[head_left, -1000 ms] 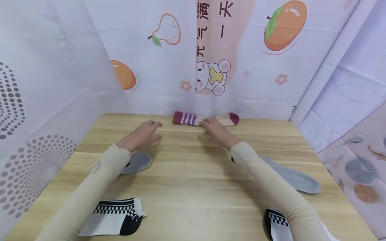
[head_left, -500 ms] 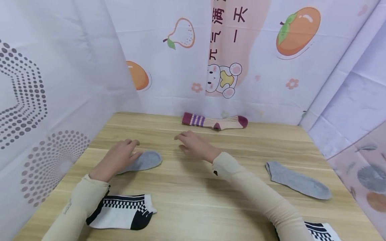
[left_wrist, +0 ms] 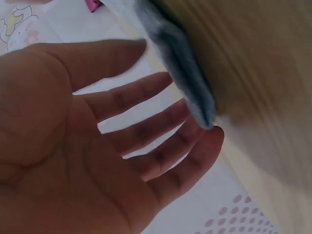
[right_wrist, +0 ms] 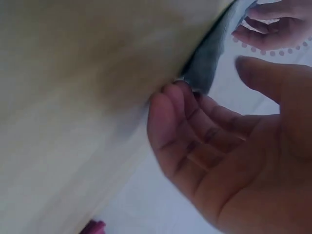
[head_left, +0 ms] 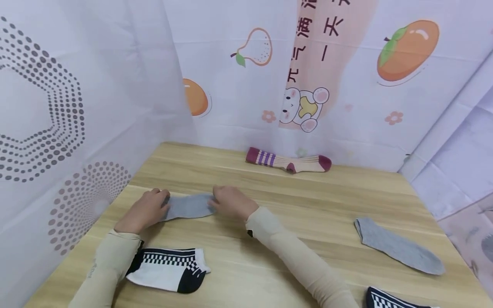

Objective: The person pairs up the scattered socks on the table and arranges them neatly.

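A person's left hand [head_left: 144, 211] and right hand [head_left: 235, 202] are at the two ends of a flat, light grey knit ankle sock [head_left: 190, 206] on the left part of a pale wood-grain table [head_left: 246, 278]. The left hand is at its left end, with the fingers slightly bent and spread and the thumb apart from them, not clenched; in the left wrist view the fingertips meet the sock's edge. The right hand is at the opposite end, fingers loosely bent and thumb held away, so it is not grasping the fabric; whether its fingertips press on the sock is hard to tell.

Nearer the person, beside the left cream sleeve [head_left: 105, 265], lies a white ankle sock with black checks and a black heel [head_left: 159, 269]. Well apart, on the table's right side, lies a second grey sock [head_left: 400, 246], set at a slant. Near it, a dark sock with a checked band [head_left: 385, 299] is cut off by the lower edge. A long cream ribbed sock with burgundy ends and purple stripes [head_left: 275, 160] lies along the far edge, before a white fruit-printed curtain [head_left: 223, 77].
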A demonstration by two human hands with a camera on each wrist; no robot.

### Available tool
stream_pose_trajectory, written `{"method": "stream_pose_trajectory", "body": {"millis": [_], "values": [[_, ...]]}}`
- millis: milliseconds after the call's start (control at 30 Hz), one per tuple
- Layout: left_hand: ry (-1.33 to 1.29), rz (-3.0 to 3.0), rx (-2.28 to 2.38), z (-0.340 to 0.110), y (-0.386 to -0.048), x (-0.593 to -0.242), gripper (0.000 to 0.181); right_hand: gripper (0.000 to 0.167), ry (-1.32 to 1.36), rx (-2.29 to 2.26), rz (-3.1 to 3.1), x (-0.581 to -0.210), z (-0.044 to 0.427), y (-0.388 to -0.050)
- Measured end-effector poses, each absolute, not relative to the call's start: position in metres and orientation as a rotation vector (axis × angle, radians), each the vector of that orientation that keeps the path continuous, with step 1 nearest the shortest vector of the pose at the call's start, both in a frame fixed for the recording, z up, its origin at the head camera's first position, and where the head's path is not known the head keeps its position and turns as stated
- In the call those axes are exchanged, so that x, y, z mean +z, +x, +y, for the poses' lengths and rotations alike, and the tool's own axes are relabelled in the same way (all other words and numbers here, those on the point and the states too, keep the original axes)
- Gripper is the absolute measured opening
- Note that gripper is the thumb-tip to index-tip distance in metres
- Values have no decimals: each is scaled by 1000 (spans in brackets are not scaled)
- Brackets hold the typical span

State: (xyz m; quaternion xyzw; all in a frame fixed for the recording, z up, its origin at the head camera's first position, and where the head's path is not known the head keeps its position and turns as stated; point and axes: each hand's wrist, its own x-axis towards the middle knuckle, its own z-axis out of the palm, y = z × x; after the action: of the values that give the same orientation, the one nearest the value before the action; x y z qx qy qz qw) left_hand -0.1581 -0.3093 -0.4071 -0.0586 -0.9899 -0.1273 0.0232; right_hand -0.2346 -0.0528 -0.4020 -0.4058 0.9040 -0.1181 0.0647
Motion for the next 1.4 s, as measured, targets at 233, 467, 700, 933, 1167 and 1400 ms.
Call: {"method": "stream_pose_trajectory", "body": {"millis": [233, 467, 700, 933, 1167, 1400], "values": [[-149, -3086, -557, -313, -162, -408, 25, 15, -1226, -295, 2754, -410, -50, -230], [-135, -3071, -706, -321, -158, -409, 11, 11, -1281, -429, 2714, -407, -52, -231], [-167, -2962, -732, -325, -162, -410, 12, 17, -1267, -509, 2740, -400, -46, -239], [-256, -2888, -735, -322, -162, -398, 13, 11, -1278, -508, 2770, -388, -31, -243], [-333, -2906, -774, -307, -161, -382, 12, 14, -1190, -547, 2798, -378, -2, -244], [-409, -2910, -764, -290, -165, -370, 11, 17, -1173, -585, 2820, -374, 24, -241]]}}
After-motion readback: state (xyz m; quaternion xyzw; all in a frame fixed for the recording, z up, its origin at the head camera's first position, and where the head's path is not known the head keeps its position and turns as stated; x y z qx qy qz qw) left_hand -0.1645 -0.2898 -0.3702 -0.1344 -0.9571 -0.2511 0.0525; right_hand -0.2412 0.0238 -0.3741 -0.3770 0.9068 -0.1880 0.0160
